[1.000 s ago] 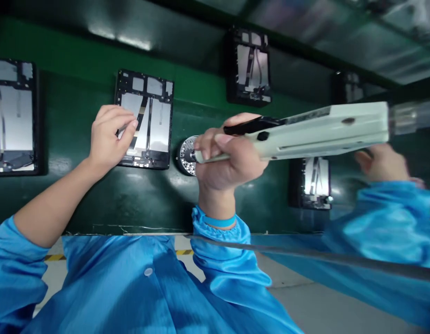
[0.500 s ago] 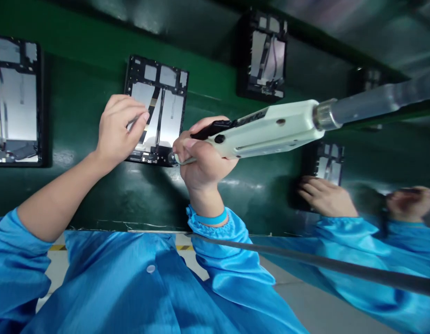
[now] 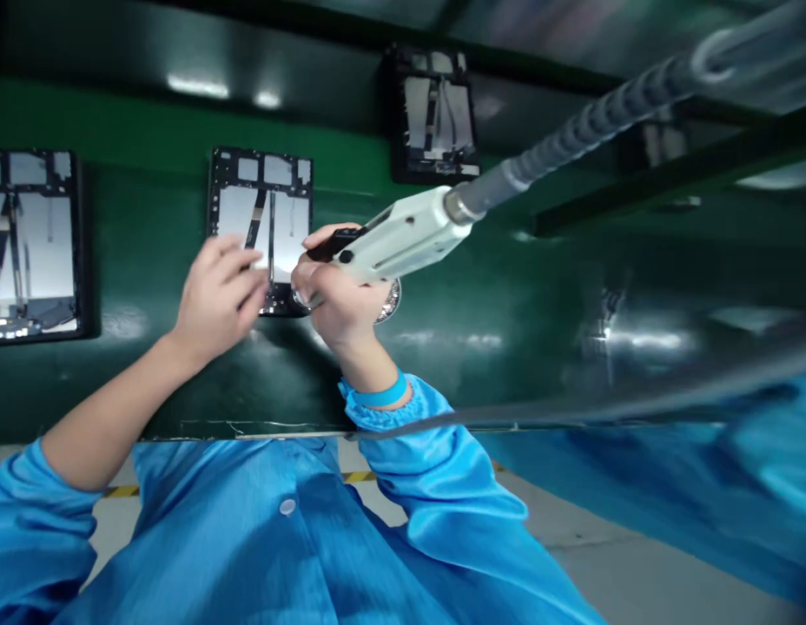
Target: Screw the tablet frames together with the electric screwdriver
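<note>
My right hand (image 3: pixel 341 299) is closed around a pale electric screwdriver (image 3: pixel 396 236) with a grey coiled cable (image 3: pixel 591 113) running up to the right. Its tip sits at the lower right corner of an open tablet frame (image 3: pixel 263 217) lying on the green belt (image 3: pixel 148 121). My left hand (image 3: pixel 217 299) hovers at the frame's lower left, fingers curled loosely and blurred, nothing visible in them. A round metal screw dish (image 3: pixel 390 302) peeks out behind my right hand.
Another open tablet frame (image 3: pixel 29 243) lies at the far left and a third (image 3: pixel 432 113) farther back. A co-worker's blue sleeve (image 3: pixel 703 469) fills the right side, blurred. A grey cable (image 3: pixel 572 404) crosses in front of the belt's near edge.
The screwdriver has swung more upright and its tip stays at the frame's lower right corner. My left hand slid down off the frame. The co-worker's hands and the tablet at the right are gone from view.
</note>
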